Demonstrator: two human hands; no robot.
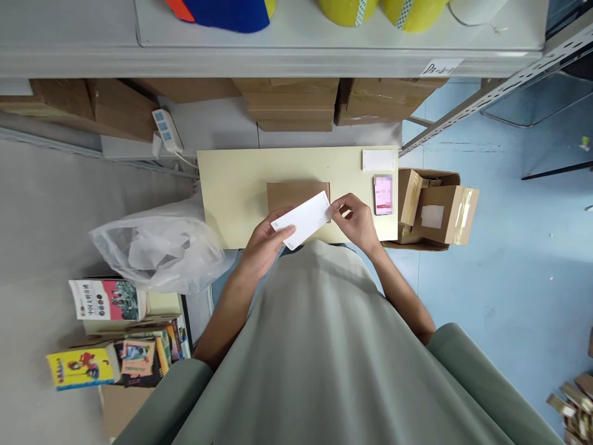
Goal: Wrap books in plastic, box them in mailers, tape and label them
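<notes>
A white rectangular label or card [303, 217] is held between both hands above a small pale yellow table [231, 191]. My left hand [266, 238] grips its lower left end, thumb on top. My right hand [354, 219] pinches its upper right corner with fingers curled. Just behind the card a flat brown cardboard parcel [290, 193] lies on the table. A pink-and-white card [383, 194] and a white slip [378, 159] lie at the table's right end.
An open cardboard box [435, 210] stands on the blue floor right of the table. A crumpled plastic bag [157, 247] and stacked books [111, 334] sit at left. Shelving with cardboard boxes [291, 102] and a power strip [167, 130] stands behind.
</notes>
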